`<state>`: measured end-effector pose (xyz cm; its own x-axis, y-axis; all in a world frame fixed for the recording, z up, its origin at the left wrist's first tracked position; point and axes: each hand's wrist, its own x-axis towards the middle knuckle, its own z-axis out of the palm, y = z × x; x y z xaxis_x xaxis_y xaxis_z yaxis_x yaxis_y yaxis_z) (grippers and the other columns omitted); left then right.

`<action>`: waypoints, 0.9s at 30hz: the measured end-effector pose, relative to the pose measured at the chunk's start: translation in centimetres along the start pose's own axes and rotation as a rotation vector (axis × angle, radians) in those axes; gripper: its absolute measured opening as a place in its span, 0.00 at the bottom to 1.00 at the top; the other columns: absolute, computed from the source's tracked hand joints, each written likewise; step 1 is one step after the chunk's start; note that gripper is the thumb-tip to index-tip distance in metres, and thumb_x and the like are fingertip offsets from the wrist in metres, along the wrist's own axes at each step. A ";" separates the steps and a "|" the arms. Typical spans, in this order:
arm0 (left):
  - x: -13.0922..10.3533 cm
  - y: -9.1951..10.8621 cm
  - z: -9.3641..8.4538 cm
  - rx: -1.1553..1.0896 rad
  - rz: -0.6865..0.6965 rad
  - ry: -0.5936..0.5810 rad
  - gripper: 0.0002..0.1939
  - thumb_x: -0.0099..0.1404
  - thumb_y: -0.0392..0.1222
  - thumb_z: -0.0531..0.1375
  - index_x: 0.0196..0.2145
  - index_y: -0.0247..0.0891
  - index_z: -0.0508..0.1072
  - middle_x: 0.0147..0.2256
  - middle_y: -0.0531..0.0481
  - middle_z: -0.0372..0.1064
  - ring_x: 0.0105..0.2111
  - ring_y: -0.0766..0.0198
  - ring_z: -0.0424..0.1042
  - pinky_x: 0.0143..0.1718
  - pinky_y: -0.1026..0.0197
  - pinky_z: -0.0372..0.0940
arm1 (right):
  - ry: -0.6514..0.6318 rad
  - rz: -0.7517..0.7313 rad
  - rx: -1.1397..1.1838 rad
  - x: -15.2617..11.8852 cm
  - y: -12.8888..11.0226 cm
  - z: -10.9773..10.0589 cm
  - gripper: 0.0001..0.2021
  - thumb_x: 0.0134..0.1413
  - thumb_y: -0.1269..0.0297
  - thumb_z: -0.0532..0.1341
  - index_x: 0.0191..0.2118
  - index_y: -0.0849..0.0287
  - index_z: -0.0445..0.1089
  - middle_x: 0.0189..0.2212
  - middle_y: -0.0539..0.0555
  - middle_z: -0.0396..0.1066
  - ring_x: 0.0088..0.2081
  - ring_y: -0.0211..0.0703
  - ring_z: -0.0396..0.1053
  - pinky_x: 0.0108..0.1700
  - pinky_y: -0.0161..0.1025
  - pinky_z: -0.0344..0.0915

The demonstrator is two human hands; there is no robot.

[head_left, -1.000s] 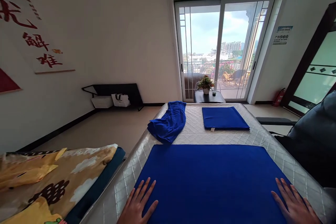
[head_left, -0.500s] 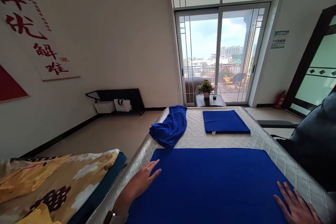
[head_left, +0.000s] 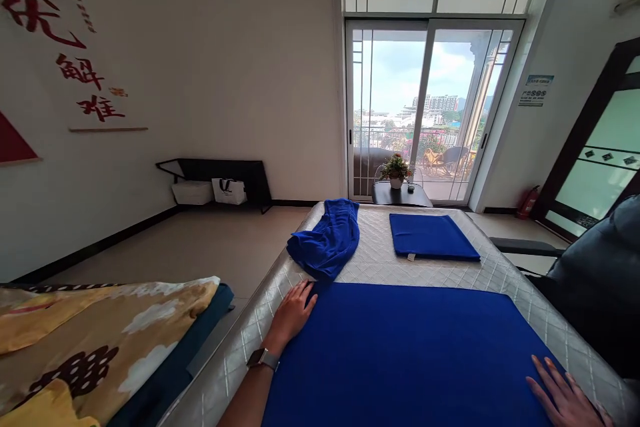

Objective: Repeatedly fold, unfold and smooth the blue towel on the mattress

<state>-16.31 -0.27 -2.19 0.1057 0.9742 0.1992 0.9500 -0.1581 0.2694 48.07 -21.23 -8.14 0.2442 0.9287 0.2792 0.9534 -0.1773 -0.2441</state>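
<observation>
A large blue cloth (head_left: 410, 353) lies flat on the silvery quilted mattress (head_left: 373, 240). My left hand (head_left: 293, 310) rests at the cloth's far left corner, palm down, fingers spread a little, with a watch on the wrist. Over the cloth's right edge lies my right hand (head_left: 563, 390), its fingers spread and nothing held. Just beyond my left hand is a crumpled blue cloth (head_left: 327, 240). A folded blue cloth (head_left: 434, 237) with a small white tag sits farther back on the right.
To the left stands a bed with a patterned brown cover (head_left: 125, 333). A black armchair (head_left: 595, 280) borders the mattress on the right. Past the mattress's far end, a small dark table (head_left: 403, 195) holds a potted plant (head_left: 396, 170) before the glass doors.
My left hand has moved forward to the large cloth's far left corner, and its fingers now lie closer together. My right hand stays at the right edge. The camera view has shifted slightly.
</observation>
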 end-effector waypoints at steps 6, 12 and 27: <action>0.0 0.2 -0.3 0.016 0.021 0.024 0.30 0.75 0.54 0.48 0.65 0.34 0.67 0.67 0.37 0.62 0.69 0.49 0.58 0.70 0.45 0.53 | -0.154 -0.133 -0.058 4.0 -11.8 -0.1 0.38 0.61 0.42 0.38 0.67 0.51 0.67 0.71 0.55 0.56 0.73 0.63 0.46 0.72 0.67 0.41; -0.1 0.5 -0.4 0.055 0.023 0.026 0.29 0.76 0.52 0.47 0.65 0.32 0.67 0.67 0.37 0.62 0.69 0.50 0.59 0.70 0.45 0.52 | -0.432 -0.391 0.118 7.2 -31.8 -1.3 0.36 0.71 0.42 0.35 0.75 0.54 0.49 0.75 0.48 0.42 0.75 0.50 0.37 0.74 0.55 0.37; 0.0 0.0 0.2 0.061 0.033 0.060 0.28 0.75 0.52 0.48 0.64 0.36 0.69 0.66 0.39 0.64 0.67 0.48 0.61 0.70 0.42 0.53 | -0.442 -0.339 0.055 11.7 -27.7 3.6 0.35 0.71 0.40 0.37 0.76 0.50 0.43 0.76 0.48 0.38 0.75 0.46 0.31 0.74 0.53 0.31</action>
<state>-16.28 -0.19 -2.37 0.1215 0.9569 0.2639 0.9625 -0.1785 0.2040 23.94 -4.28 -1.44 -0.1831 0.9811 -0.0625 0.9520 0.1611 -0.2602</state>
